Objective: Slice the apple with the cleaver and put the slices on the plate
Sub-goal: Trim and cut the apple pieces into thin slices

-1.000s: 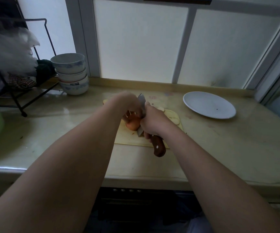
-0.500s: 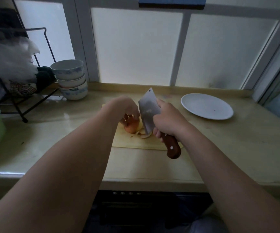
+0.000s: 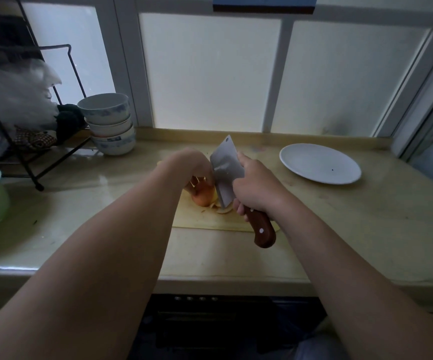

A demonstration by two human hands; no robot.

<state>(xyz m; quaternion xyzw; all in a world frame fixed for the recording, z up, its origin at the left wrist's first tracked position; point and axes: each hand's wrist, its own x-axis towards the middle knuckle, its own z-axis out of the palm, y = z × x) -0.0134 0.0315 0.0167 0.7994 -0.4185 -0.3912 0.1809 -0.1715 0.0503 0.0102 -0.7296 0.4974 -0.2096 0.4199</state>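
The cleaver (image 3: pixel 227 178) is gripped by the right hand (image 3: pixel 258 189), whose fingers are wrapped fully round the wooden handle. The blade is held tilted at the right side of the apple (image 3: pixel 203 196). The apple is steadied on the cutting board (image 3: pixel 205 219) by the curled fingertips of the left hand (image 3: pixel 194 165). A cut slice (image 3: pixel 223 209) is seen beside the blade's edge. Farther right, the white plate (image 3: pixel 320 163) is set well apart. Stacked bowls (image 3: pixel 109 123) are kept far left.
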